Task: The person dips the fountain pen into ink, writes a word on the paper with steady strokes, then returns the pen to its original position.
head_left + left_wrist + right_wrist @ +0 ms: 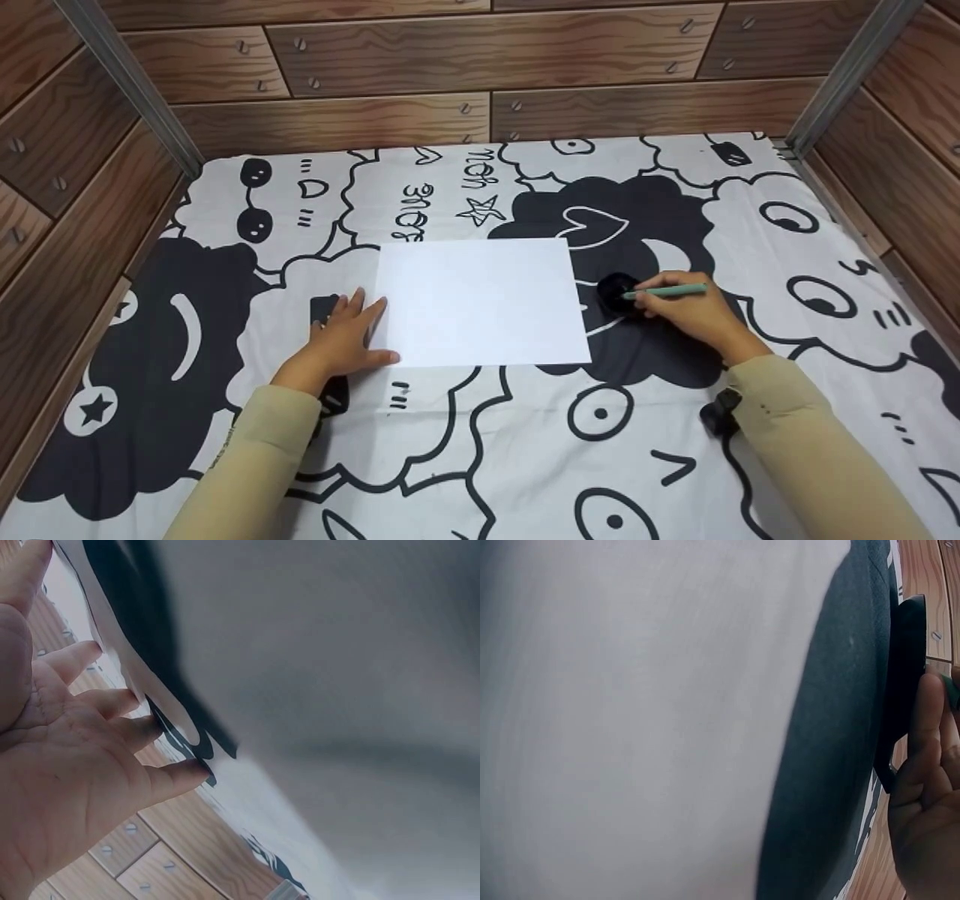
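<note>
A blank white sheet of paper [480, 304] lies flat on the patterned cloth. On its left edge rests my left hand [341, 341], fingers spread and the thumb touching the lower left corner. The left wrist view also shows that hand [82, 742] with its fingers extended. To the right of the sheet stands a small round black dish [616, 292]. My right hand [694, 307] pinches a slim green pen [675, 290], its tip end over the dish. In the right wrist view the dish [905, 667] appears at the fingertips; the tip itself cannot be made out.
The black-and-white cartoon cloth [540, 450] covers the table. Wood-patterned panels [487, 56] enclose the back and sides, with grey metal posts [855, 71] at the corners. A small black object [720, 412] sits at the right wrist.
</note>
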Tool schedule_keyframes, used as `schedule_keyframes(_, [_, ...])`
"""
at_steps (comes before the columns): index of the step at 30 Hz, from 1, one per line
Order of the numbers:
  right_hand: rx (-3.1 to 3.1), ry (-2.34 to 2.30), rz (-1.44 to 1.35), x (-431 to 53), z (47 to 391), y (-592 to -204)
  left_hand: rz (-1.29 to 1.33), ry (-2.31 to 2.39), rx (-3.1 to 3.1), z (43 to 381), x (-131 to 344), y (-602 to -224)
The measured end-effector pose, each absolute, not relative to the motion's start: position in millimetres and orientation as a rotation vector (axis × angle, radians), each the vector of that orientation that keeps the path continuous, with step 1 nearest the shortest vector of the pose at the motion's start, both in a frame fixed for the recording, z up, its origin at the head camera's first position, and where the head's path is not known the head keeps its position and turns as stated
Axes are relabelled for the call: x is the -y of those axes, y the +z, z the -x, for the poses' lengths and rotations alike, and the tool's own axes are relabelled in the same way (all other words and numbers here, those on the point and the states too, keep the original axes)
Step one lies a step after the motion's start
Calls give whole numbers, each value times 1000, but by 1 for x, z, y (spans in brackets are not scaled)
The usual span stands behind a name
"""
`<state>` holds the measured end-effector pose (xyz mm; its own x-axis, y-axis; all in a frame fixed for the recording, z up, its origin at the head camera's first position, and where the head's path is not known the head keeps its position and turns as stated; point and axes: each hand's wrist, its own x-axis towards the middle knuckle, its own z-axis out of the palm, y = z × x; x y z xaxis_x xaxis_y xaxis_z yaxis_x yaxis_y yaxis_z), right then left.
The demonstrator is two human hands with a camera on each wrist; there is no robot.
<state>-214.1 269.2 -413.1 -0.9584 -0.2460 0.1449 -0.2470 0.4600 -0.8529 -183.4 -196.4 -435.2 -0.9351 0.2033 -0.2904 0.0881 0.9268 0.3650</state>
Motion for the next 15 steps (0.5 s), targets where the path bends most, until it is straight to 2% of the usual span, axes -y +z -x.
schedule_keyframes(15, [2682, 1556, -465, -270, 215, -413, -222, 513, -2773, 184, 197, -437])
